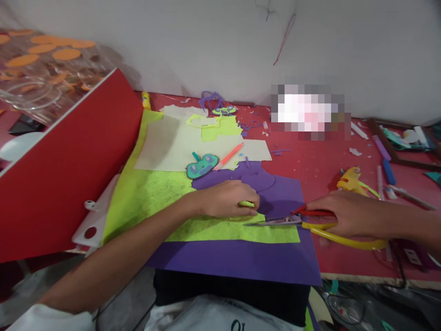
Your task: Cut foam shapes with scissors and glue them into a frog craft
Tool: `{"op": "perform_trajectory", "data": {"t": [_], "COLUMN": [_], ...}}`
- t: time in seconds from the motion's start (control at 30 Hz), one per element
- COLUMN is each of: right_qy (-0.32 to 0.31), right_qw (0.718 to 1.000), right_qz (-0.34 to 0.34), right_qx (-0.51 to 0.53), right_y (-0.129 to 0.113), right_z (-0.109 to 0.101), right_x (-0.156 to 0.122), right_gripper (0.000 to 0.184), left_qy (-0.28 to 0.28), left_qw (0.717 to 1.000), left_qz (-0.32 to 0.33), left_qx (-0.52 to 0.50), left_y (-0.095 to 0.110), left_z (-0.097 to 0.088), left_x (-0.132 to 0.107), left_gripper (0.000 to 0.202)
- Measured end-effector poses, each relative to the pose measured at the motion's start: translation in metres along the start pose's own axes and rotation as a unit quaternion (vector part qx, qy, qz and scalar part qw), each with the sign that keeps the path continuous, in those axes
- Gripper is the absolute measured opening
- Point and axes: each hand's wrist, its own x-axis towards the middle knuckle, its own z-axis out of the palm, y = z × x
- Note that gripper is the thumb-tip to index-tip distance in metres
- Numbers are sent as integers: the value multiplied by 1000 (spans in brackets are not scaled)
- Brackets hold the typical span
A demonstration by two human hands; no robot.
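My left hand (234, 197) is closed in a pinch around a small lime-green piece (246, 203), most of it hidden by the fingers. It rests over a lime-green felt sheet (206, 232), which lies on purple sheets (237, 262). To the right, my right hand (332, 209) grips scissors (279, 221) by their red and yellow handles. The blades point left and lie low over the felt's right part, just below my left hand. A teal frog-like cutout (202, 166) with round eyes lies beyond my left hand, beside an orange pen (229, 156).
A slanted red panel (69, 170) stands at left, with orange-topped clear cups (41, 59) behind it. Beige paper (165, 142) and a glue stick (146, 100) lie toward the wall. At right are a yellow glue gun (351, 179), a blue marker (388, 171) and a dark frame (396, 158).
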Motion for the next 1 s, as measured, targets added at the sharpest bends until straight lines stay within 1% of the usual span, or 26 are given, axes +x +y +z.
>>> {"op": "perform_trajectory", "data": {"t": [0.1,0.2,0.27,0.37,0.43,0.57,0.73,0.83,1.0], "right_qy": [-27,-25,-37,-57,-65,-48,-21,-23,-19], "right_qw": [999,998,999,998,996,996,999,999,999], "right_qz": [-8,-1,8,16,16,6,14,28,14], "right_qx": [-40,-55,-33,27,59,74,37,28,44], "right_y": [-5,-4,0,7,8,0,-10,-7,-2], "right_z": [-3,-4,-1,7,12,18,14,12,14], "right_x": [-1,-2,-4,-5,-5,-2,-5,-9,-10], "right_gripper": [30,30,33,49,55,58,64,66,65], "left_qy": [-7,-7,-5,-5,-5,-10,-2,6,3], "left_qw": [1000,1000,1000,1000,1000,1000,1000,1000,1000], "left_qz": [-1,-1,-2,-4,-6,-8,-10,-6,-10], "left_qx": [2,2,1,0,-2,1,0,-4,-4], "left_y": [0,0,1,1,2,1,1,2,2], "left_z": [0,0,0,-1,-1,-1,-1,-2,-1], "left_x": [0,0,0,0,0,0,0,0,0], "left_gripper": [24,24,22,22,24,27,27,25,26]}}
